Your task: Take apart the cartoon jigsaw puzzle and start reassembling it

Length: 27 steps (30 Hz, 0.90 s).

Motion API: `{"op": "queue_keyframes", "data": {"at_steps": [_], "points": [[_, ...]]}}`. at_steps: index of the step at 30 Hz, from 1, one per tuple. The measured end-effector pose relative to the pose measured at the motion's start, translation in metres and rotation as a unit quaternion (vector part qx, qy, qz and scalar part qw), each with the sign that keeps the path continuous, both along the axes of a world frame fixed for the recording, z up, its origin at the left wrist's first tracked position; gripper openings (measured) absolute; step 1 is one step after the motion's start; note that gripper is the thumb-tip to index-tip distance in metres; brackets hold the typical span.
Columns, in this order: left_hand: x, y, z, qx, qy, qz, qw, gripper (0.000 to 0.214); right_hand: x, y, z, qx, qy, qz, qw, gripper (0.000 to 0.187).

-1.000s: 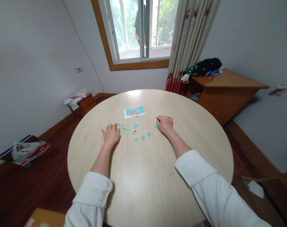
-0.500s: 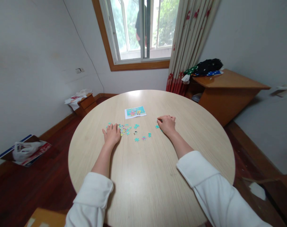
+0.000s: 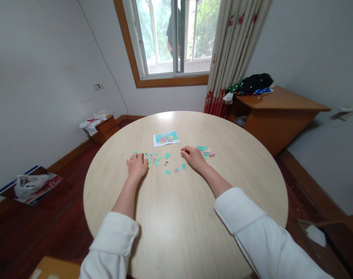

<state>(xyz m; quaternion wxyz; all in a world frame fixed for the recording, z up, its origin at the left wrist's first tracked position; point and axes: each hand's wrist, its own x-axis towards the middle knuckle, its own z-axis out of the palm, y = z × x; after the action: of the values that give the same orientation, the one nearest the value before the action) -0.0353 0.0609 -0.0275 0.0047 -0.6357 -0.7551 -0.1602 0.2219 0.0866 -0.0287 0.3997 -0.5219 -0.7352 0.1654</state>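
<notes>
The left hand (image 3: pixel 137 164) lies palm down on the round table (image 3: pixel 170 217), fingers stretched out flat and close together, gripping nothing. Its fingertips touch the left edge of a loose pile of jigsaw pieces (image 3: pixel 153 159), mostly turquoise with bits of yellow and pink.

The right hand (image 3: pixel 193 157) rests near the middle of the table with its fingers curled inward and the fingertips (image 3: pixel 184 152) down on the wood. Whether a piece is pinched under them cannot be told (the knuckles hide the underside). Just to the right of this hand, almost touching the back of it, sits a small patch of pieces (image 3: pixel 205 152) that lie packed together.

Between the 2 hands a few scattered turquoise pieces (image 3: pixel 176 169) lie singly, apart from one another. Beyond them, further from the person, a printed reference picture (image 3: pixel 166 138) lies flat, showing cartoon figures on a blue-green ground.

Both forearms are bare below pushed-up white sleeves (image 3: pixel 115 236).

Behind the table is a window (image 3: pixel 170 38) with a wooden frame, and a patterned curtain (image 3: pixel 234 50) hangs at its right. A wooden desk (image 3: pixel 278 106) at the right carries dark clothes (image 3: pixel 253 82). On the floor at the left lies a plastic bag (image 3: pixel 28 185), and a small wooden cabinet (image 3: pixel 106 126) stands by the wall.
</notes>
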Motion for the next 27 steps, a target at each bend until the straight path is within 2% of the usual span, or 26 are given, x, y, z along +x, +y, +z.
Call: {"op": "queue_keyframes", "data": {"at_steps": [6, 12, 16, 20, 24, 27], "points": [[0.0, 0.0, 0.0, 0.01, -0.013, 0.006, 1.0, 0.039, -0.001, -0.001, -0.002, -0.029, -0.005, 0.004, 1.0, 0.011], [0.001, 0.0, 0.0, 0.01, -0.01, 0.008, 1.0, 0.039, -0.002, -0.002, 0.002, -0.025, -0.08, -0.019, 0.996, 0.013], [0.0, 0.001, -0.001, 0.014, -0.008, 0.011, 1.0, 0.038, -0.004, -0.003, 0.001, -0.023, -0.093, -0.026, 0.995, 0.005], [-0.002, 0.002, -0.002, 0.016, -0.01, 0.006, 1.0, 0.039, -0.001, 0.0, 0.001, -0.004, -0.105, -0.03, 0.994, 0.008], [-0.003, 0.002, -0.003, 0.017, -0.013, 0.004, 1.0, 0.038, 0.015, 0.007, -0.001, 0.045, -0.127, -0.118, 0.984, 0.02], [-0.003, 0.003, -0.004, 0.023, -0.013, 0.003, 1.0, 0.038, 0.029, 0.012, -0.004, 0.035, -0.134, -0.185, 0.973, 0.022]]}}
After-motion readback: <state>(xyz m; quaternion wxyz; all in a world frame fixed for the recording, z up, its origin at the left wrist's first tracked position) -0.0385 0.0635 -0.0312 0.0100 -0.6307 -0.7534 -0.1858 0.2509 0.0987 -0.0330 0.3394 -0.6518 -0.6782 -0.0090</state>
